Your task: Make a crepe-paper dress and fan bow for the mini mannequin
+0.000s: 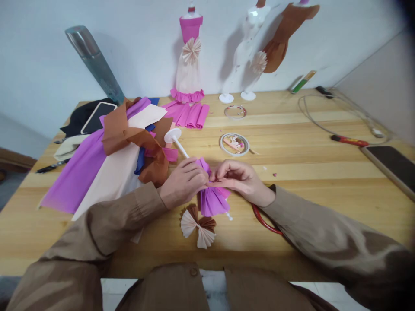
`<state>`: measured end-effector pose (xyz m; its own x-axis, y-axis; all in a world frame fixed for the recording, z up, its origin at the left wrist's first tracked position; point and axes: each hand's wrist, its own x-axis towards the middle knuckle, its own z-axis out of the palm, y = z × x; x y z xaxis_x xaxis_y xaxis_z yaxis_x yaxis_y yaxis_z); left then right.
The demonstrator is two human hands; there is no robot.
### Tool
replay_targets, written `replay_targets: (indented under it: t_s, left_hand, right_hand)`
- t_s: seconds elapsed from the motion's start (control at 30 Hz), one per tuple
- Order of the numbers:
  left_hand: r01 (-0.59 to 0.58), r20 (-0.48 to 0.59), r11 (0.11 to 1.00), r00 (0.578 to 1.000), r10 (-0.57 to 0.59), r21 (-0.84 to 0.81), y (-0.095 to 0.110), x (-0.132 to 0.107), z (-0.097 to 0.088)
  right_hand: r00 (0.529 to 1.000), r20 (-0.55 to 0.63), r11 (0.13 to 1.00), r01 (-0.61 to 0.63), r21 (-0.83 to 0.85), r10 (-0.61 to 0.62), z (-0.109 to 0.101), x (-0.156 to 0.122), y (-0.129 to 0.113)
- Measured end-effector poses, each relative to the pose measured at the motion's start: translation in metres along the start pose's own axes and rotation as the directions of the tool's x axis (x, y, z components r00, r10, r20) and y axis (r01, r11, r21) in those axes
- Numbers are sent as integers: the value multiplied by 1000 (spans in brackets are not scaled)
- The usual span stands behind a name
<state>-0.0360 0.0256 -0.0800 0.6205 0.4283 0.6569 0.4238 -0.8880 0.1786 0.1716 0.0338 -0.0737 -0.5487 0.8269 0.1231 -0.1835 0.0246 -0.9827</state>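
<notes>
With left hand [184, 181] wrapped around a small white doll stand [180, 148], holds it over the middle of the wooden table [311, 172], laid over on its side. With right hand [241, 181] drawn into a narrow pinch, grips purple paper [214, 204] right beside the left fingers. Points base-first away from the body and leftward; slants along its long axis from the round base [172, 135], at far left, down toward near right, passing under the left hand. Flares in purple pleats below both hands, toward the near table edge. Cannot tell the hidden middle of the stand beneath fingers and paper.

Just nearer than the pleats, a folded bow [197, 228] in cream and brown. Beside the right sleeve, partly covered, a curved red handle [264, 220]. Beyond the hands, a tape roll [221, 144] with scraps inside its ring. To the left of the stand, a heap of paper [116, 134] in brown, purple, cream and blue. Farther right, a phone [392, 166] lying flat. At the back, upright by the wall, a doll in a pink and cream dress [190, 75].
</notes>
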Motion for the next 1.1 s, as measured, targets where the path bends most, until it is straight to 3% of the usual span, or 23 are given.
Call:
replay_targets:
  t_s: [0.13,0.3,0.43,0.53,0.7,1.1]
  left_hand:
    - [-3,-12,1000,1000,3,9,1,1,-1]
    - [11,-19,1000,1000,-11,11,2,-1,0]
    - [6,-11,1000,1000,-5,11,1,-1,1]
    - [4,-4,1000,1000,-4,25,1,-1,1]
    - [1,7,998,1000,-1,62,0,-2,4]
    - [-135,50,988,990,131,73,-2,-1,-7]
  right_hand:
    - [1000,-24,993,2,-121,-5,-1,0,0]
    - [982,150,880,170,-443,-115,1,0,-6]
    - [992,71,824,125,-552,-102,8,-2,-9]
    - [995,11,853,87,-514,-95,10,-3,-9]
    - [996,-91,950,-38,-311,10,7,-1,-8]
    - [985,-165,983,-86,-164,59,3,-1,-4]
